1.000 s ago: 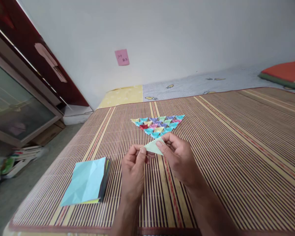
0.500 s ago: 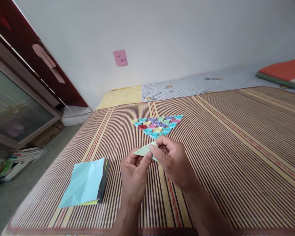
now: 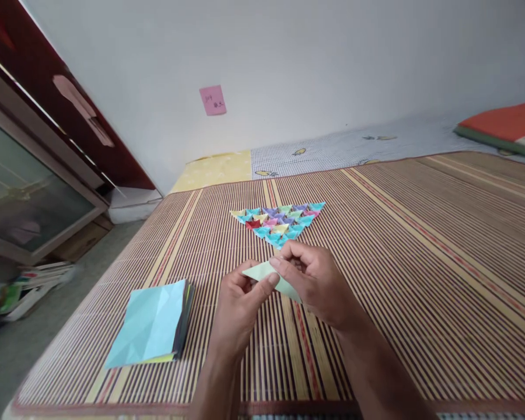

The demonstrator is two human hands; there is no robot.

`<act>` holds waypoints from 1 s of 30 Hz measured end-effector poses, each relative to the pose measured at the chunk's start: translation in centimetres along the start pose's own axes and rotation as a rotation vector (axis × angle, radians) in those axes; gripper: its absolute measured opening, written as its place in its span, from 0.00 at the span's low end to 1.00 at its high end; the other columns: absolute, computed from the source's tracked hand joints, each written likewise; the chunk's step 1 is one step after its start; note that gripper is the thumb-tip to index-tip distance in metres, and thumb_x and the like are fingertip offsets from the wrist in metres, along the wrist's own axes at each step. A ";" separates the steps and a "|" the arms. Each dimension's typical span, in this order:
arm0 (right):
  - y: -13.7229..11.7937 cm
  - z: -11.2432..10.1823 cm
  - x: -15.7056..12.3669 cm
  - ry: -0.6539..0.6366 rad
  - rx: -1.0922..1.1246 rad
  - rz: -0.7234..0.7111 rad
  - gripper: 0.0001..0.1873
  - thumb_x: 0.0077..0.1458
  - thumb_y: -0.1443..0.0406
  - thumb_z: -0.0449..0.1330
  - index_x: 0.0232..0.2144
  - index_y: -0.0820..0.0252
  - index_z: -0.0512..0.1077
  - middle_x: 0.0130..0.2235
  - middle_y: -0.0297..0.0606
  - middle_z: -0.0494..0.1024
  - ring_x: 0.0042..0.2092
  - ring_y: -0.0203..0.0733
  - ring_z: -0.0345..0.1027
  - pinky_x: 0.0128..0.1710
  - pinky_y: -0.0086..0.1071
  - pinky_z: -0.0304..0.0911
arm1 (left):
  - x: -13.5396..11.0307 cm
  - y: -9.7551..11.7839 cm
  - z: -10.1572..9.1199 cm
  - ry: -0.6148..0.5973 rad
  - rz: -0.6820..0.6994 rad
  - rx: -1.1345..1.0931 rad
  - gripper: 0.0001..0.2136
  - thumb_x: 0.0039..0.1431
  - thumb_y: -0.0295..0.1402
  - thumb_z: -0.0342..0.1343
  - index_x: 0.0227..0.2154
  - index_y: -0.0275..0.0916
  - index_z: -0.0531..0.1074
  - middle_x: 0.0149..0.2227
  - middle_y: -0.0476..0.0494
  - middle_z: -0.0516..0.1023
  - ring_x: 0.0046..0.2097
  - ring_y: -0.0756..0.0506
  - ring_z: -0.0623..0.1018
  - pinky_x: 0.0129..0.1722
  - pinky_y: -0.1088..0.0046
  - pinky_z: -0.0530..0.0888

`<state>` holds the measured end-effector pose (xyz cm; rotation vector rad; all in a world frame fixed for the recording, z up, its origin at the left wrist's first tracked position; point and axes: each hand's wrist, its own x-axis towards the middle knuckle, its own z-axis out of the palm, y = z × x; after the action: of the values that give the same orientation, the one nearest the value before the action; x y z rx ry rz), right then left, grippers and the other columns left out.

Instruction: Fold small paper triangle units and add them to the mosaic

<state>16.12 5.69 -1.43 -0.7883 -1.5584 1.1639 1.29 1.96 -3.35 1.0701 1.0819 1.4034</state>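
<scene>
Between my two hands is a pale green piece of folded paper, pointed at its left end, held above the striped mat. My left hand pinches it from the left, thumb on the near face. My right hand grips its right part with thumb and fingers, and some of those fingers are hidden. Just beyond the hands, small folded paper pieces in blue, purple, yellow, pink, green and red lie in rows that form a triangle pointing toward me. A stack of paper with a creased light blue sheet on top lies left of my left hand.
The striped mat covers the bed, with patterned cloth along the wall. Folded orange and green bedding lies at the far right. A pink note hangs on the wall. Left of the bed stands a glass-paned door.
The folded paper has shifted slightly right and tilted, so more of its lower right part shows. Both hands have moved a little to the right with it.
</scene>
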 end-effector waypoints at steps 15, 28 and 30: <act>0.7 -0.3 0.2 -0.229 -0.008 0.107 0.13 0.58 0.60 0.64 0.26 0.60 0.68 0.25 0.26 0.61 0.26 0.32 0.53 0.24 0.28 0.50 | 0.8 -0.1 0.1 0.230 -0.119 -0.378 0.13 0.40 0.31 0.77 0.25 0.33 0.78 0.24 0.51 0.73 0.27 0.54 0.69 0.29 0.80 0.67; 0.6 0.9 0.0 -0.019 -0.086 0.018 0.09 0.53 0.66 0.68 0.34 0.58 0.71 0.29 0.28 0.70 0.29 0.34 0.64 0.27 0.27 0.62 | 1.1 -0.3 0.0 0.263 -0.086 -0.456 0.13 0.40 0.30 0.77 0.26 0.33 0.80 0.25 0.50 0.74 0.27 0.54 0.70 0.28 0.80 0.68; 0.6 1.0 0.0 0.025 -0.101 -0.031 0.10 0.54 0.67 0.68 0.38 0.57 0.72 0.31 0.29 0.73 0.31 0.35 0.67 0.29 0.27 0.65 | 1.1 -0.3 -0.1 0.285 -0.070 -0.467 0.13 0.39 0.30 0.77 0.27 0.33 0.80 0.26 0.49 0.76 0.28 0.54 0.71 0.28 0.80 0.69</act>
<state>15.10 5.61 -2.04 -0.8390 -1.6128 1.0557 1.19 3.12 -3.56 0.5030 0.9120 1.6785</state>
